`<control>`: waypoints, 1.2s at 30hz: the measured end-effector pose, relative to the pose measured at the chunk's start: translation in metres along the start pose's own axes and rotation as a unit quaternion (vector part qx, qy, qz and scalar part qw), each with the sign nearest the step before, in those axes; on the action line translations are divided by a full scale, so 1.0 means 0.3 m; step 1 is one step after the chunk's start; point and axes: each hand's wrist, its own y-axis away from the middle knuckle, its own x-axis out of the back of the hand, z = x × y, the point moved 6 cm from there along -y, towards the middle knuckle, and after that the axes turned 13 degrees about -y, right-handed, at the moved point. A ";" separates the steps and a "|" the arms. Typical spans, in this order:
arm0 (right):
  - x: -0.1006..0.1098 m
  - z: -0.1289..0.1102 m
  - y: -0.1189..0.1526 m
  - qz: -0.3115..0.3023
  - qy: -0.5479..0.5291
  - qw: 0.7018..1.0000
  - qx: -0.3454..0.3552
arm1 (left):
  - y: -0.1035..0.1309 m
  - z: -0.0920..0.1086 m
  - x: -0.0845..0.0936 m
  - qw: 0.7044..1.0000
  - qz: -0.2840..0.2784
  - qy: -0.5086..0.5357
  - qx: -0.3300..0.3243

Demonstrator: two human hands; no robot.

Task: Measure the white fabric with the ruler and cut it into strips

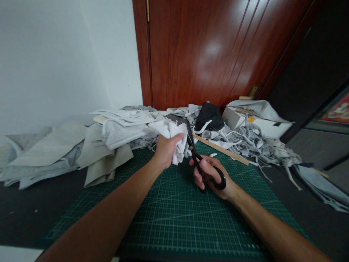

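Bunched white fabric (pixel 180 151) is gripped in my left hand (pixel 165 149), with the thumb pressed on top of its folds. My right hand (pixel 211 174) has its fingers through the handles of a pair of black scissors (pixel 194 153). The blades point away from me, right beside the edge of the white fabric; whether they touch it I cannot tell. Both hands are above the middle of a green cutting mat (pixel 174 218) with grid lines. A small white scrap (pixel 213 155) lies on the mat just beyond my right hand.
Folded white and grey cloth (pixel 125 125) is piled at the back left, beside beige pieces (pixel 54 145). A wooden ruler (pixel 222 149) lies slanted across the mat. Tangled grey strips (pixel 253 142), a black cloth bundle (pixel 209 115) and a white box (pixel 256 120) stand at the back right.
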 end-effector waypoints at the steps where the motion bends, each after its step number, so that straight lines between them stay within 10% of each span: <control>1: 0.001 0.001 0.000 0.001 0.005 1.000 0.001 | 0.003 0.004 -0.002 1.000 -0.003 0.003 0.005; 36: -0.006 -0.015 0.004 0.038 0.076 0.996 0.030 | 0.028 0.050 -0.007 1.000 0.015 0.007 -0.015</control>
